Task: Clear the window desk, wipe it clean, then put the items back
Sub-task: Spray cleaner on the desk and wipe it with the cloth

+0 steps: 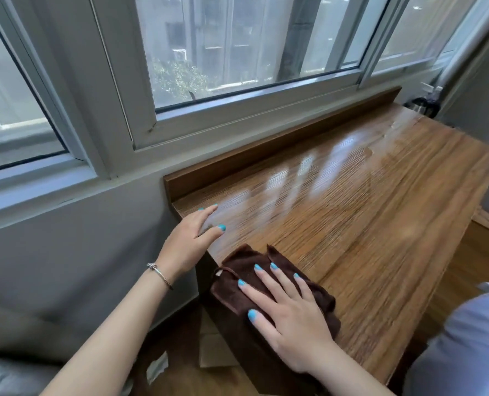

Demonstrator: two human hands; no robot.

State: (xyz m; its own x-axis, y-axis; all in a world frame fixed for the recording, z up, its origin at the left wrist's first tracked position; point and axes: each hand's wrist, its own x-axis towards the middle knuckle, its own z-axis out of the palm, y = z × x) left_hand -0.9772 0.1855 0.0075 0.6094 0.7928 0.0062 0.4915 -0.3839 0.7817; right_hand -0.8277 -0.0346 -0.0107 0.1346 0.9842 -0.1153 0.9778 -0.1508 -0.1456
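The wooden window desk (366, 212) runs along the wall under the window, its top bare and shiny with damp streaks toward the far end. A dark brown cloth (237, 270) lies folded at the desk's near left corner. My right hand (289, 318) presses flat on the cloth with its fingers spread and straight. My left hand (192, 238) rests on the desk's left edge, fingers extended along the top and thumb on the surface.
A raised wooden back strip (266, 150) borders the desk below the window frame (140, 121). Dark objects (422, 105) sit past the desk's far end. A cardboard box (212, 350) lies on the floor under the desk, and a grey sofa arm (6, 338) is at lower left.
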